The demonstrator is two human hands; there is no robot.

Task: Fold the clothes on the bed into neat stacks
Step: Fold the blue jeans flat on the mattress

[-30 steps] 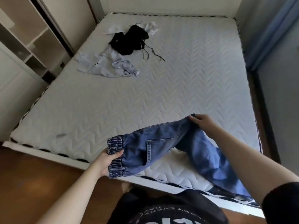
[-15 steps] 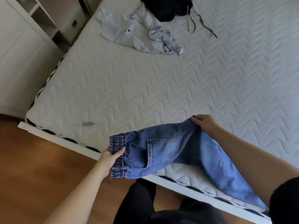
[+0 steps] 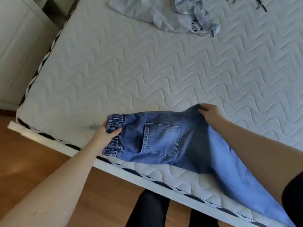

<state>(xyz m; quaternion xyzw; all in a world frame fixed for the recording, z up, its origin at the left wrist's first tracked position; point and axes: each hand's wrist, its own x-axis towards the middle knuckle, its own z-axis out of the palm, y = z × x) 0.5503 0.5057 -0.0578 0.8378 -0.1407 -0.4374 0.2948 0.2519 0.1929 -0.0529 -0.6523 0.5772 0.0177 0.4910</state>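
Seen from above, a person stands at the near edge of a bed whose bare white quilted mattress (image 3: pixel 147 76) fills most of the view. Both hands hold a pair of blue jeans (image 3: pixel 164 141) stretched sideways over the mattress's near edge. The left hand (image 3: pixel 105 135) grips the gathered elastic waistband, thumb on top and fingers curled beneath it. The right hand (image 3: pixel 211 113) pinches a fold of denim at the seat end, fingers bent over the cloth. A back pocket faces up between the hands, and the legs trail down to the lower right past the bed's edge. At the far side of the mattress, well apart from the jeans, lies a crumpled pale blue garment (image 3: pixel 165 15). Wooden floor (image 3: pixel 41 158) shows at lower left.
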